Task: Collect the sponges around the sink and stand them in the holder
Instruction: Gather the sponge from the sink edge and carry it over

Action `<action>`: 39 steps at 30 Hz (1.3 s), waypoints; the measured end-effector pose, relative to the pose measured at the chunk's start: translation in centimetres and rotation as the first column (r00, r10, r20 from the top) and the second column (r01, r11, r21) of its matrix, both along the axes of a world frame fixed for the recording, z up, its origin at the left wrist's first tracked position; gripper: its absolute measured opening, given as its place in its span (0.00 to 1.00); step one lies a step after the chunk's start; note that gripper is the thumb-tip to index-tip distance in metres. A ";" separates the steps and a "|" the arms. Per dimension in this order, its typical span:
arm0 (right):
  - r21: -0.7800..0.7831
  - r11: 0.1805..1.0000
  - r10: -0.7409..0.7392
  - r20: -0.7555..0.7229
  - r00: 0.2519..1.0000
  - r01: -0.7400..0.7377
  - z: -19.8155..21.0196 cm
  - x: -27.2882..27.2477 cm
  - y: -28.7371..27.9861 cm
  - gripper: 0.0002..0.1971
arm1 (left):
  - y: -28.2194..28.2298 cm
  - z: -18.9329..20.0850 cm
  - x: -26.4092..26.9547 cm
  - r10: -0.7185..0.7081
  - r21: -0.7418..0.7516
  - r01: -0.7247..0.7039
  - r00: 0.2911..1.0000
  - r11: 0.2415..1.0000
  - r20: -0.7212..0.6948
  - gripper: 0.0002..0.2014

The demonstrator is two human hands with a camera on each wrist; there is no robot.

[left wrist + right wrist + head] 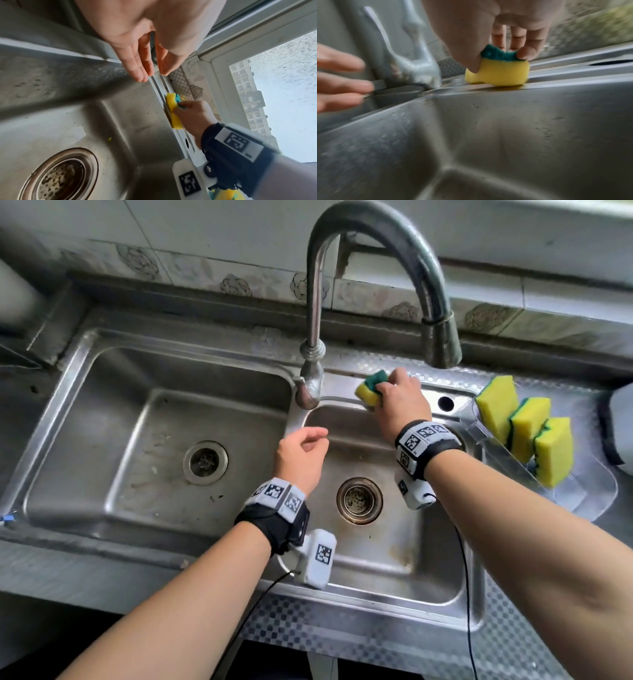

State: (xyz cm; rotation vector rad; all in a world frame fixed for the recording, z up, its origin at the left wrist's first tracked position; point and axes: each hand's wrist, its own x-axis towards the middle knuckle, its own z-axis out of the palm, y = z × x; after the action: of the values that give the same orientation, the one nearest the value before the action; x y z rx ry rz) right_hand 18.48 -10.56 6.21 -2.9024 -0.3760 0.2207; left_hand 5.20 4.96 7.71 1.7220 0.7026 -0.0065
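Observation:
A yellow sponge with a green scouring face (368,390) (173,108) (498,71) sits on the back rim of the sink, just right of the faucet base. My right hand (399,395) (498,54) pinches it between thumb and fingers, squeezing it at the green top. Three more yellow-and-green sponges (524,429) stand on edge in the clear plastic holder (582,498) at the right of the sink. My left hand (305,450) (149,70) hovers over the divider between the two basins, fingers relaxed and holding nothing.
The tall curved faucet (315,302) rises right beside the gripped sponge, its spout (442,344) arching over my right hand. Two steel basins with drains (205,462) (359,500) lie below. A round hole (445,403) pierces the rim between sponge and holder.

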 end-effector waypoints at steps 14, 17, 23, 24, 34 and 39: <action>0.332 0.938 -0.072 -0.102 0.992 0.102 -0.3 0.8 5.9 0.18 | 1.1 1.0 -7.6 0.033 -0.159 -0.039 0.999 0.986 -0.041 0.06; 0.301 0.952 0.094 -0.094 0.991 -0.062 -0.3 1.3 6.8 0.17 | 1.0 0.8 -7.5 0.018 -0.162 -0.025 0.999 0.986 -0.048 0.07; 0.096 0.989 -0.105 -0.102 0.989 0.115 -0.3 0.9 -0.2 0.18 | 0.0 1.2 -6.0 -0.037 -0.172 0.031 0.999 0.985 -0.034 0.07; 0.058 0.989 -0.128 -0.112 0.985 0.135 -0.2 0.3 -1.3 0.17 | -0.4 1.1 -5.5 -0.048 -0.181 0.040 0.998 0.983 -0.041 0.07; -0.283 0.945 0.089 -0.260 0.962 -0.164 3.1 -5.2 -9.5 0.14 | -5.1 -0.4 -2.7 -0.177 -0.243 0.135 0.971 0.961 -0.160 0.06; -0.335 0.916 0.071 -0.406 0.911 -0.220 3.7 -10.8 -14.9 0.13 | -7.0 -2.0 -2.8 -0.187 -0.270 0.119 0.952 0.956 -0.242 0.05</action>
State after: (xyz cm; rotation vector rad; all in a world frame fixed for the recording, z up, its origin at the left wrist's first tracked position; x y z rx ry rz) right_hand 7.71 -25.46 9.96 -3.0849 -0.5333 0.9773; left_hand 2.39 -2.08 5.68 1.5390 0.7256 -0.4265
